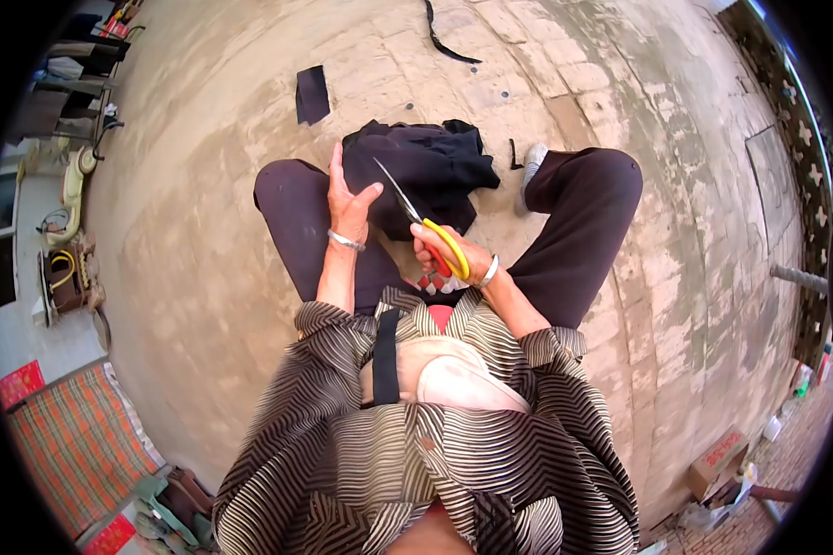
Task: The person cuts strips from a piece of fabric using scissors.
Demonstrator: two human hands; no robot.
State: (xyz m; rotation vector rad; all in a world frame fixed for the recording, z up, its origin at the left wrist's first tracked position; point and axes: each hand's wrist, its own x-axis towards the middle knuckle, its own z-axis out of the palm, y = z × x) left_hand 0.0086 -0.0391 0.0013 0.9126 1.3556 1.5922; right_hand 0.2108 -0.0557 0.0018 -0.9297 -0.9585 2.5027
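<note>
My right hand (455, 252) is closed around a pair of scissors (446, 242) with yellow and red handles. The blades point up and to the left and look nearly closed. To the left of the blades, my left hand (351, 202) is held up with its thumb and fingers apart and nothing in it. A bunched heap of black cloth (426, 166) lies on the ground between my bent legs, just beyond both hands. A strip of black cloth (386, 356) lies across my lap beside a pale, rounded cloth piece (463, 375).
On the paved ground ahead lie a dark cloth rectangle (312, 94), a curved black strip (446, 39) and a small black scrap (515, 154). A plaid curtain (81, 442) hangs at the left. A cardboard box (718, 462) stands at the lower right.
</note>
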